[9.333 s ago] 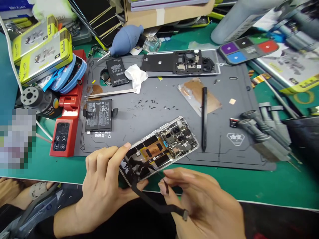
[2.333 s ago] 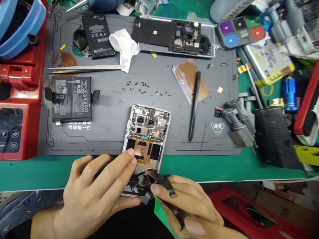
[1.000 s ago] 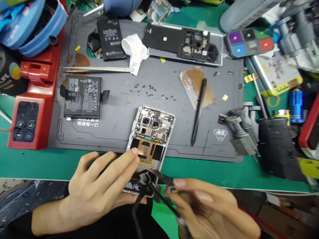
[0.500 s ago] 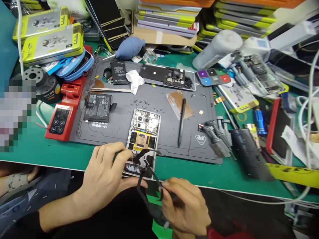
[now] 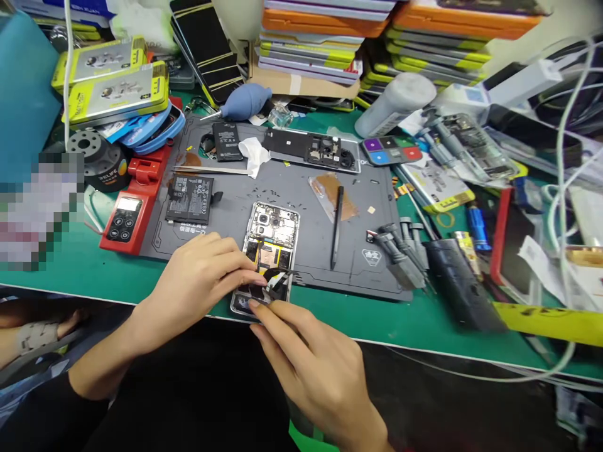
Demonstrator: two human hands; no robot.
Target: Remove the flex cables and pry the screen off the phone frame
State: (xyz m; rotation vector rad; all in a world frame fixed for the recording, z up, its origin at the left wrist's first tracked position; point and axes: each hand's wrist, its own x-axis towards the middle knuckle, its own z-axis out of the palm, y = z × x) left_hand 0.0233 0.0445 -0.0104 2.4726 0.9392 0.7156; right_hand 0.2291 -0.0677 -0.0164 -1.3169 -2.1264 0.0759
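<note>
An opened phone [image 5: 272, 235] lies on the front of the grey mat, its circuit board and camera modules bared at the far end. My left hand [image 5: 202, 279] comes over its left side, thumb and fingers pinched on a thin black strip [image 5: 276, 276] above the lower half. At the near end, my right hand [image 5: 320, 351] has its fingertips on the phone and its thumb just below the bottom edge. The fingers partly hide the lower half of the phone. To the left lies a black battery [image 5: 190, 199] with a small tab.
Tweezers [image 5: 211, 170], a white tissue [image 5: 254, 156], a second battery [image 5: 227, 142] and a phone back cover [image 5: 311, 149] lie on the mat [image 5: 301, 188]. A black pen-like tool [image 5: 337, 226] is right of the phone. Screwdrivers [image 5: 400, 251] stand at the mat's right; a red device [image 5: 125, 216] borders its left.
My right hand has moved up from below the table edge to the phone's near end. The black strip no longer hangs down from it. My left fingers have shifted further over the phone.
</note>
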